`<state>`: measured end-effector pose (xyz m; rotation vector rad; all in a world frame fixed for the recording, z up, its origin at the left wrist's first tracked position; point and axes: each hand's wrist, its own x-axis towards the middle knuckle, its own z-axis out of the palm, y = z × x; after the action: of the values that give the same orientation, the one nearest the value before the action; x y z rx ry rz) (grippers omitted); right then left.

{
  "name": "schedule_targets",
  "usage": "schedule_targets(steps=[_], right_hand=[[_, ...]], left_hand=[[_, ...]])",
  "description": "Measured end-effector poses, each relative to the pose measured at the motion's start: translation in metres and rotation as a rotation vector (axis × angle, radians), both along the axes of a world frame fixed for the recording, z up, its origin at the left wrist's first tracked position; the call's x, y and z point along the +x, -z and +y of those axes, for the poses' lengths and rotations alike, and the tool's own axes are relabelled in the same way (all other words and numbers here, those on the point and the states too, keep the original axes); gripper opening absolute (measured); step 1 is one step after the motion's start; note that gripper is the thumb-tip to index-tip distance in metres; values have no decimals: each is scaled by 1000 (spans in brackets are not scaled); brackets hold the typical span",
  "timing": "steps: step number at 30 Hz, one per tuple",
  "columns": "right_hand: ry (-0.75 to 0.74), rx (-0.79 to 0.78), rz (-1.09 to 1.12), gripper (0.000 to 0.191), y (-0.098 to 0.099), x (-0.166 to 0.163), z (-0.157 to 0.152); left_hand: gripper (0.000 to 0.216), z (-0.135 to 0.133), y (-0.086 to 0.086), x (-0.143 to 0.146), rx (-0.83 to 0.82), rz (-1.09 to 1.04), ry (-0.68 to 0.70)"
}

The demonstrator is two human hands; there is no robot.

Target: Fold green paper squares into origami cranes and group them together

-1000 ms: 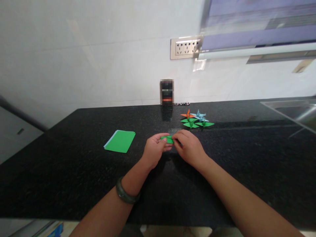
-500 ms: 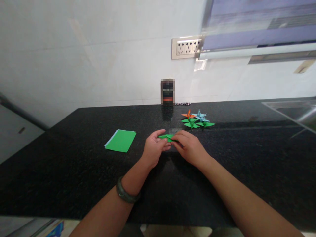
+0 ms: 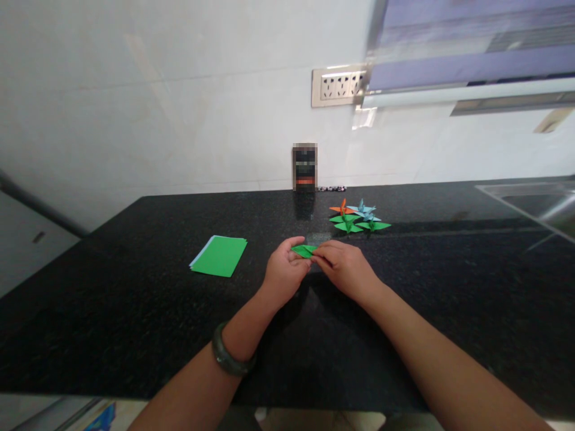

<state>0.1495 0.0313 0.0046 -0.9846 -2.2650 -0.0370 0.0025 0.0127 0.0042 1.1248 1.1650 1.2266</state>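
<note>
A small piece of folded green paper is held between my two hands, just above the dark counter. My left hand grips it from the left, with the thumb on the near side and fingers around the far edge. From the right, my right hand pinches its end between thumb and fingers. Part of the paper is covered by the fingers. Beyond my right hand stand several folded paper cranes: green ones, an orange one and light blue ones.
A stack of square paper, green on top, lies to the left on the black counter. Against the wall stands a blurred dark object with a beaded strand beside it. A sink is at the right.
My left thumb has shifted on the folded green paper, leaving more of its surface in view. The paper has turned slightly; the cranes and the stack stay put.
</note>
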Motion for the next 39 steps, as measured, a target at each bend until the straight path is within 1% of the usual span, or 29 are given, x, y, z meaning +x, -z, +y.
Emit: schedule_targets(steps=[5, 11, 16, 19, 23, 27, 33, 37, 39], right_hand=[[-1, -45, -5, 15, -2, -1, -2], [-15, -101, 55, 12, -3, -1, -2], [0, -87, 37, 11, -1, 0, -2], [2, -76, 37, 11, -1, 0, -1], [5, -82, 27, 12, -1, 0, -1], [2, -92, 20, 15, -2, -1, -2], [11, -76, 39, 11, -2, -2, -4], [37, -66, 57, 18, -2, -6, -5], [64, -76, 81, 19, -1, -8, -5]], left_hand=[[50, 1, 2, -1, 35, 24, 11], [45, 1, 3, -2, 74, 144, -22], [48, -1, 1, -1, 32, 110, 11], [49, -1, 1, -1, 34, 104, 18], [46, -1, 2, -1, 51, 129, 22], [41, 0, 4, -2, 63, 164, -6], [41, 0, 6, -3, 127, 263, -18], [46, -2, 7, -4, 186, 349, -30], [46, -3, 8, -3, 219, 367, -37]])
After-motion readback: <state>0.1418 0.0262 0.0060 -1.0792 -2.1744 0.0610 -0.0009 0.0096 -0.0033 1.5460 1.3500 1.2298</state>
